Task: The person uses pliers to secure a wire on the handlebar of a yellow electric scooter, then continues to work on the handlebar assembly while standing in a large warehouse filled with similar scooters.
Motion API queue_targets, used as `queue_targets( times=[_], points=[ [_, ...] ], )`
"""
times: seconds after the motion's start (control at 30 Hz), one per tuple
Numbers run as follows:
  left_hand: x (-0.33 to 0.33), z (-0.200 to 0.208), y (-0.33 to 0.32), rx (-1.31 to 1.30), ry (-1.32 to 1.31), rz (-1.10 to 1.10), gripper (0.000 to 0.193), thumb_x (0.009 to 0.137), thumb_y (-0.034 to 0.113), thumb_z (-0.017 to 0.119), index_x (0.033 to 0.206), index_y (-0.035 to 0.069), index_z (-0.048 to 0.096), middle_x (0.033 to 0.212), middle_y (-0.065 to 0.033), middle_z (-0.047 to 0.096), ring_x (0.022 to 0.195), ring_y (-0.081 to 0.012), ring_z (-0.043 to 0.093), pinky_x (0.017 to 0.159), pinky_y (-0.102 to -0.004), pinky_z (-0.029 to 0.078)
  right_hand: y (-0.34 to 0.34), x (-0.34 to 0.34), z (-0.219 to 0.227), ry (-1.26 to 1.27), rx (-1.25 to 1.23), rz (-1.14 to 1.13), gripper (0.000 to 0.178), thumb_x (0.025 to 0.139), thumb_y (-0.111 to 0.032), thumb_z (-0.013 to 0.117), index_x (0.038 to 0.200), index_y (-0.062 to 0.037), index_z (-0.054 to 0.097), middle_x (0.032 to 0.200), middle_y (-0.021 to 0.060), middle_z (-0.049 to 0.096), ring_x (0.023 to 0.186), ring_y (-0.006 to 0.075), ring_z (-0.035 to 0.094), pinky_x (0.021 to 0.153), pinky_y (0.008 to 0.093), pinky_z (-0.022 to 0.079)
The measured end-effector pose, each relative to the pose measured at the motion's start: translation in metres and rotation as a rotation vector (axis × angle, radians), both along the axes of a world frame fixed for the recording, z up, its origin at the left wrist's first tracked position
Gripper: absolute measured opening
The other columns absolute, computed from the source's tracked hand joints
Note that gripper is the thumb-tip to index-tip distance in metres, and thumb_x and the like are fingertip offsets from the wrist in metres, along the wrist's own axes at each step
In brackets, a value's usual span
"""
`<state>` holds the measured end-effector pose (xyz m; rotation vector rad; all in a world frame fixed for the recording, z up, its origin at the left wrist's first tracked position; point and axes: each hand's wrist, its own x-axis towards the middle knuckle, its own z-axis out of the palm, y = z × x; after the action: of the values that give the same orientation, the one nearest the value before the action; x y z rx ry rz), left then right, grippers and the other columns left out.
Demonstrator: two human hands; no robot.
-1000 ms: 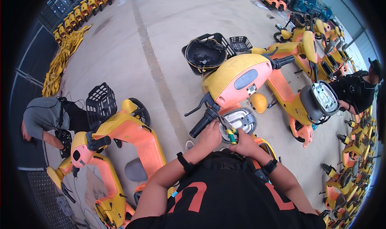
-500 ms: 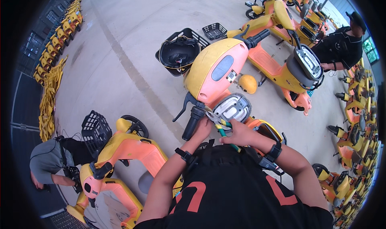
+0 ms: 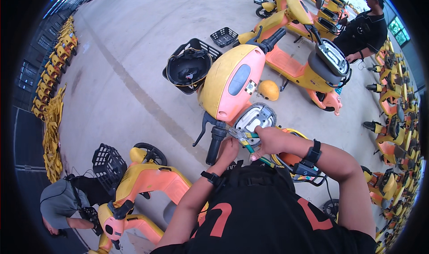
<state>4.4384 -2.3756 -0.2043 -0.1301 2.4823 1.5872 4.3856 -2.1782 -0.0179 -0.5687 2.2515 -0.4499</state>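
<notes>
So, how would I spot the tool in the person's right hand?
Find the yellow-and-pink scooter just ahead of the person, then its left black handlebar grip. Beside that, the right hand holds pliers. Green-and-yellow handles and a metal head set them apart from the all-black grip.

A person's right hand (image 3: 269,141) holds green-and-yellow pliers (image 3: 246,145) beside a yellow-and-pink scooter's (image 3: 223,85) black handlebar grip (image 3: 216,146), the left hand (image 3: 229,151) close by. One co-worker (image 3: 365,33) stands at two o'clock; another co-worker (image 3: 62,201) stoops at eight o'clock.
</notes>
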Motion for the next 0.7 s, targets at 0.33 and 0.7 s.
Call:
queue_targets(
  times=[0.33, 0.7],
  points=[
    [-0.013, -0.025, 0.016, -0.228, 0.039, -0.114, 0.026, 0.091, 0.019, 0.058, 0.093, -0.004, 0.068, 0.089, -0.0288, 0.069, 0.086, -0.0470, 0.068, 0.071, -0.0543, 0.055, -0.037, -0.027, 0.027, -0.009, 0.175, 0.111, 0.075, 0.065, -0.062, 0.084, 0.089, 0.0079, 0.072, 0.084, 0.0224, 0.072, 0.081, 0.0375, 0.071, 0.074, 0.0443, 0.056],
    [-0.006, -0.038, 0.017, -0.198, 0.269, -0.191, 0.022, 0.077, 0.013, 0.073, 0.095, 0.002, 0.066, 0.088, -0.0236, 0.069, 0.088, -0.0461, 0.066, 0.072, -0.0512, 0.053, -0.093, -0.060, 0.033, 0.012, 0.432, 0.466, 0.073, 0.068, -0.065, 0.080, 0.109, -0.0046, 0.078, 0.104, 0.0157, 0.075, 0.098, 0.0344, 0.070, 0.088, 0.0433, 0.054]
  ],
)
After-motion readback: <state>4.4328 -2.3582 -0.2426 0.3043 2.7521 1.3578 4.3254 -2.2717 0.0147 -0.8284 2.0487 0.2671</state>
